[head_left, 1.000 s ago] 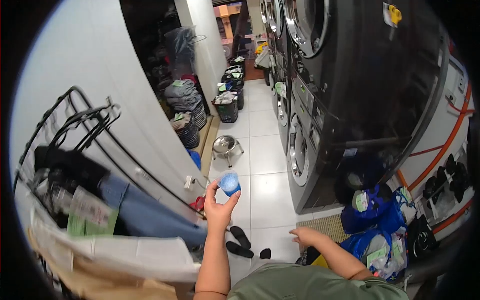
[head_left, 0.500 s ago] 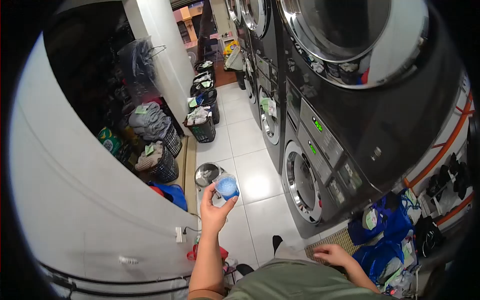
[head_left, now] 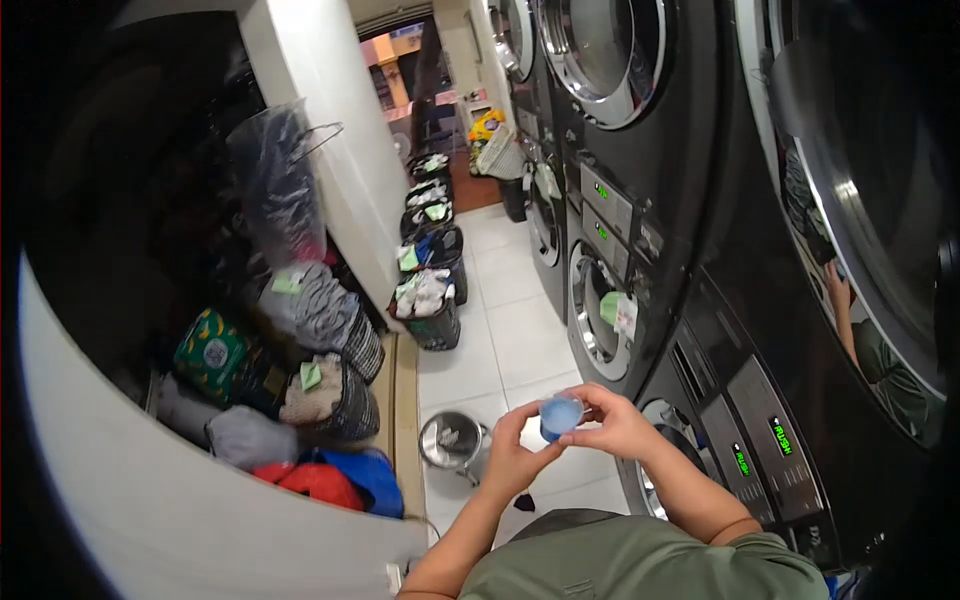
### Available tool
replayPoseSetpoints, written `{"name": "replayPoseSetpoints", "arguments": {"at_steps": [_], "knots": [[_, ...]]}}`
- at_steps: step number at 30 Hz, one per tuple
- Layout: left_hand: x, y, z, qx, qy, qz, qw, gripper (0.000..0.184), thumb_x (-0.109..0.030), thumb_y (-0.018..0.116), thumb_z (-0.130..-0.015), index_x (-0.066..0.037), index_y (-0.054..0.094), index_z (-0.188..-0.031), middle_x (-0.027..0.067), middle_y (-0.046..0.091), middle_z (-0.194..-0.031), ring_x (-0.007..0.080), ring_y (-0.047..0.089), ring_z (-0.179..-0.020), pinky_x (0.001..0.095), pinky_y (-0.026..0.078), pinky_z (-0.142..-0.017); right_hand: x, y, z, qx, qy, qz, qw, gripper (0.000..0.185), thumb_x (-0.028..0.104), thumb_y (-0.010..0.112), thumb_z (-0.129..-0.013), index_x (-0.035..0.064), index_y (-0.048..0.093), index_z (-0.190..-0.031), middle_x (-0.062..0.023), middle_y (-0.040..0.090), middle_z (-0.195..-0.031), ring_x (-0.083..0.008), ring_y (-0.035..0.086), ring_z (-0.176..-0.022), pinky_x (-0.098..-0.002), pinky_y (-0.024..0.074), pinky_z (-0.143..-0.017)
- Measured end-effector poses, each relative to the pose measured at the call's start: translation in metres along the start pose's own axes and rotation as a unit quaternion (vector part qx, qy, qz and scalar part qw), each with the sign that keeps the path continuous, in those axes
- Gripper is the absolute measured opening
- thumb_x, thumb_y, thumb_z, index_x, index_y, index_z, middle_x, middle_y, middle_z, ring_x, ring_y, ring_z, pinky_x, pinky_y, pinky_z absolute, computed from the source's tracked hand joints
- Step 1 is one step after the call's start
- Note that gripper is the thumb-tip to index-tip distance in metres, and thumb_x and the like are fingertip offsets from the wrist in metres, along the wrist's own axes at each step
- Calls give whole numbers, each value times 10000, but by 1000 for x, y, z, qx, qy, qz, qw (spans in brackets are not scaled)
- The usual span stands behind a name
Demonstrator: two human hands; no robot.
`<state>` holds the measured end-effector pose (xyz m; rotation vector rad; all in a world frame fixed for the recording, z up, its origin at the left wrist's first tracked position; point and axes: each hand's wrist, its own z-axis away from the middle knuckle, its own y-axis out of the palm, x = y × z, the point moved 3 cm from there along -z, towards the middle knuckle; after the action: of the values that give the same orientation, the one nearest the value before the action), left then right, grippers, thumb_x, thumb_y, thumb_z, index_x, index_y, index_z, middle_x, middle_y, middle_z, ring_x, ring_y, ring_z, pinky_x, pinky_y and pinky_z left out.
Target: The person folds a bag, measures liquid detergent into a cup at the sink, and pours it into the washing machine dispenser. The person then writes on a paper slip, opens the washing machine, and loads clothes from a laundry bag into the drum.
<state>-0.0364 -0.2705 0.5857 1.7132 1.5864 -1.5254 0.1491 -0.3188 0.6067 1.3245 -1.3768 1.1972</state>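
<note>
As your right hand (head_left: 615, 428) joined your left hand (head_left: 516, 455), the small cup (head_left: 562, 416) of blue contents came between both.

Each grip was closed to the cup's width, one hand having hold of either side; a moment earlier the left alone had carried it, the right being lower and apart. This change probably gave the cup a steadier hold. You had it before your green shirt (head_left: 610, 560), mouth upward. Near your right arm stood a lit control panel (head_left: 778, 440); to the cup's left, a round metal stool (head_left: 445, 440); farther off, black baskets (head_left: 432, 330) of cloth lined the tiled floor (head_left: 515, 335).
</note>
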Motion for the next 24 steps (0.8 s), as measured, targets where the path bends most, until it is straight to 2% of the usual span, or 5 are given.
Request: {"name": "replayPoseSetpoints", "arguments": {"at_steps": [9,12,16,20,24], "knots": [[67,-2,-228,194,156,11,969,641,-257,822,-759,-92,554,-1317,115,591,-1277,304,503,-1245,424,357,-1067,-8,-52,-152,-220,-35,91,971,557,85,848,-705,12,592,-1194,-77,546,-1173,-173,583,-1106,-311,481,-952],[92,20,-298,256,178,157,937,776,-298,841,-731,-84,497,-1392,142,537,-1353,332,474,-1274,452,343,-1089,-18,-82,-189,-290,-34,150,945,560,98,850,-685,14,592,-1175,-87,562,-1157,-186,581,-1100,-316,482,-941],[137,44,-393,411,109,186,886,839,-231,804,-801,-92,369,-1505,123,352,-1511,270,366,-1384,429,351,-1120,-27,-125,-242,-347,-41,219,911,562,116,858,-674,8,594,-1158,-95,590,-1126,-189,595,-1057,-316,493,-894],[247,102,-484,368,-118,198,901,560,-240,710,-901,-58,510,-1391,91,604,-1283,235,552,-1201,436,428,-1032,-35,-159,-289,-387,-3,219,896,564,123,863,-667,7,608,-1156,-89,618,-1100,-181,617,-987,-305,501,-845],[316,148,-583,268,-270,279,882,293,-217,614,-964,-31,612,-1190,66,680,-1049,180,634,-986,343,503,-872,-42,-186,-334,-410,20,248,877,560,131,861,-672,18,624,-1167,-80,643,-1079,-171,627,-949,-296,501,-815]]}}
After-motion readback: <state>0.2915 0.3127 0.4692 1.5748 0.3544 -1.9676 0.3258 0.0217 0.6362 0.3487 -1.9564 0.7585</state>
